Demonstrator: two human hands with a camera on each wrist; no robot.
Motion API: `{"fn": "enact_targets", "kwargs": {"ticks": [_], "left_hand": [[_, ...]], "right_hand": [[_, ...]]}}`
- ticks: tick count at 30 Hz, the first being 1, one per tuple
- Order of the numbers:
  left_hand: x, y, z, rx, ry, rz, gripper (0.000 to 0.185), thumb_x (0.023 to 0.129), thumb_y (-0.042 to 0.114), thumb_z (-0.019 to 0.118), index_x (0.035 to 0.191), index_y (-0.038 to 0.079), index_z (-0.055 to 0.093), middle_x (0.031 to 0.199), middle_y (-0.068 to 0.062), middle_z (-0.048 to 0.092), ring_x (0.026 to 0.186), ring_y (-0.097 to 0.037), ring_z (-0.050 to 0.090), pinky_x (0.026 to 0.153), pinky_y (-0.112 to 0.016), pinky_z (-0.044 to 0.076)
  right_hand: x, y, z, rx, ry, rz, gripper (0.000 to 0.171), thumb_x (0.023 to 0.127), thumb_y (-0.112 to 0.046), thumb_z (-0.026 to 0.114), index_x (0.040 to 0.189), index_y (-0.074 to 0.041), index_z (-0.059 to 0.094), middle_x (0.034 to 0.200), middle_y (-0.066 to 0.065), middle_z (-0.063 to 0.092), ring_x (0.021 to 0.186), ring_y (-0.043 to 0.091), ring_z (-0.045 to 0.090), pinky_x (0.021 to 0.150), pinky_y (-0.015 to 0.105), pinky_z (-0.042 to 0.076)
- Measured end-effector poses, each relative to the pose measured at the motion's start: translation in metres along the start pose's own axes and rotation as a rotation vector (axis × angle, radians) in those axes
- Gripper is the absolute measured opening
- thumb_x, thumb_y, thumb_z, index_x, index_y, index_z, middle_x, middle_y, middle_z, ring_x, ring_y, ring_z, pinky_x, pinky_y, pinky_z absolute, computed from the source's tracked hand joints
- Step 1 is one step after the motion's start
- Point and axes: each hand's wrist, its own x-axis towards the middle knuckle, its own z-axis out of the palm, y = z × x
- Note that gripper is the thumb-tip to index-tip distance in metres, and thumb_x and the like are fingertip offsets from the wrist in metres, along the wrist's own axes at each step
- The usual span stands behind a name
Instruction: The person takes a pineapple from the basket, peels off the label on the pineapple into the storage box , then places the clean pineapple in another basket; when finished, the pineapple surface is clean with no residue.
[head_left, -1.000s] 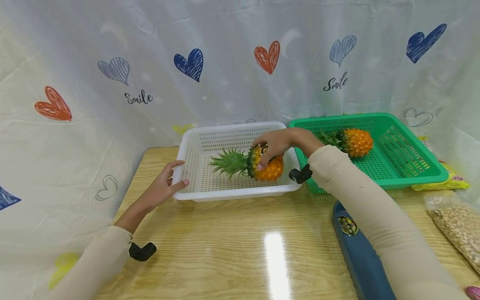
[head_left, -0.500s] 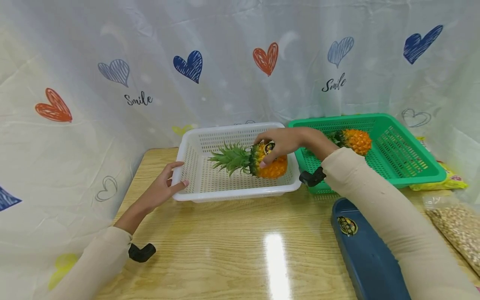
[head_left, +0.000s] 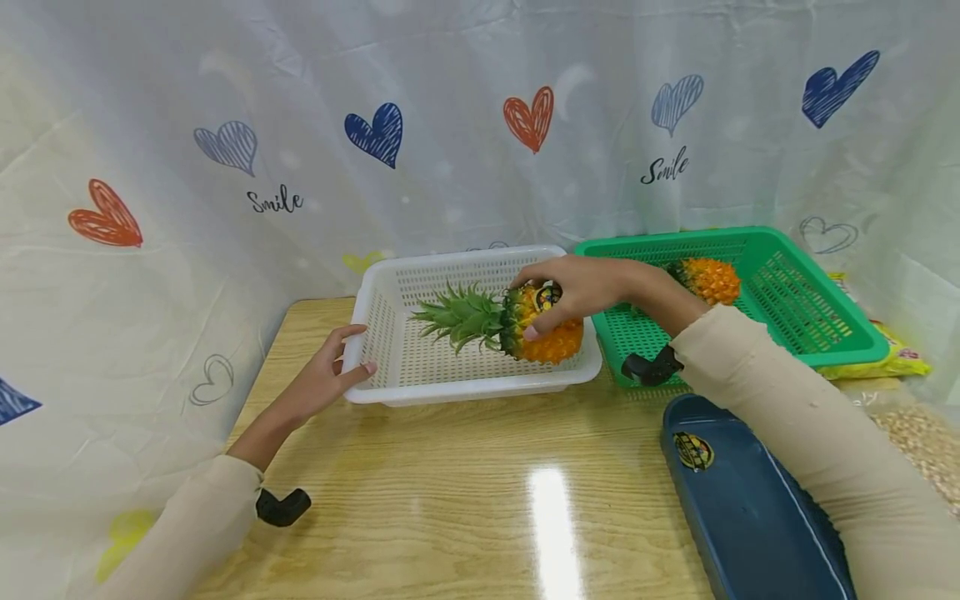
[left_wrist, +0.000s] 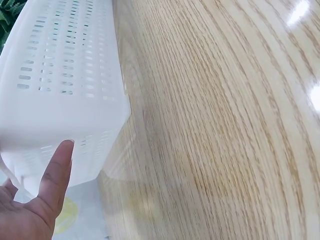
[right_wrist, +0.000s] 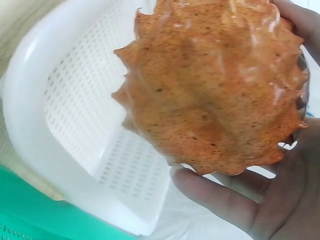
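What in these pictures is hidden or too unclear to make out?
- Head view: the right hand covers the round label on the pineapple; its print is too small to read.
- Head view: the right forearm hides the crown of the second pineapple in the green basket.
- Right wrist view: the held pineapple fills the frame, hiding much of the white basket.
- Left wrist view: the left hand is cut off by the edge.

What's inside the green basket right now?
One pineapple lies in the green basket, toward its back. Its leafy end and part of the basket floor are hidden behind the right hand and forearm.
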Motion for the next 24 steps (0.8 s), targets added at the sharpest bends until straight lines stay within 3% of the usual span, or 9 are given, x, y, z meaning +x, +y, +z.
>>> {"fn": "enact_targets", "kwargs": {"ticks": [8, 12, 15, 18, 24], "left_hand": [[-0.001, 0.001, 0.0, 0.004, 0.003, -0.002, 0.077, 0.103, 0.031, 0.06, 0.16, 0.016, 0.012, 0.147, -0.026, 0.037, 0.13, -0.045, 0.052, 0.088, -0.038, 0.055], [0.0, 0.0, 0.0, 0.005, 0.003, -0.001, 0.077, 0.102, 0.031, 0.06, 0.16, 0.016, 0.012, 0.147, -0.026, 0.037, 0.13, -0.045, 0.052, 0.087, -0.038, 0.055], [0.001, 0.0, 0.0, 0.005, 0.003, 0.0, 0.077, 0.103, 0.031, 0.06, 0.16, 0.016, 0.012, 0.147, -0.026, 0.037, 0.129, -0.045, 0.052, 0.087, -0.038, 0.055], [0.001, 0.0, 0.0, 0.008, 0.003, 0.001, 0.077, 0.102, 0.031, 0.061, 0.16, 0.016, 0.012, 0.147, -0.026, 0.038, 0.129, -0.045, 0.052, 0.087, -0.037, 0.055], [-0.001, 0.001, -0.001, 0.006, 0.0, -0.001, 0.078, 0.102, 0.031, 0.061, 0.161, 0.016, 0.012, 0.147, -0.026, 0.037, 0.13, -0.045, 0.051, 0.088, -0.038, 0.055]], "right_hand": [[-0.018, -0.012, 0.005, -0.03, 0.041, -0.021, 0.082, 0.081, -0.06, 0.077, 0.149, -0.025, 0.047, 0.144, 0.001, 0.052, 0.128, 0.022, 0.051, 0.099, 0.047, 0.049], [-0.027, -0.02, 0.009, -0.024, 0.028, -0.019, 0.082, 0.08, -0.059, 0.077, 0.149, -0.025, 0.047, 0.138, -0.001, 0.056, 0.106, 0.02, 0.058, 0.085, 0.041, 0.051], [-0.036, -0.024, 0.014, -0.025, 0.021, -0.024, 0.083, 0.082, -0.059, 0.076, 0.15, -0.024, 0.046, 0.14, -0.001, 0.054, 0.104, 0.021, 0.058, 0.084, 0.043, 0.051], [-0.045, -0.028, 0.018, -0.048, 0.03, -0.026, 0.082, 0.082, -0.061, 0.074, 0.15, -0.025, 0.045, 0.146, -0.002, 0.052, 0.117, 0.019, 0.056, 0.093, 0.046, 0.049], [-0.059, -0.034, 0.028, -0.046, 0.052, -0.023, 0.079, 0.083, -0.061, 0.073, 0.149, -0.026, 0.047, 0.142, -0.002, 0.054, 0.099, 0.018, 0.058, 0.082, 0.043, 0.048]]}}
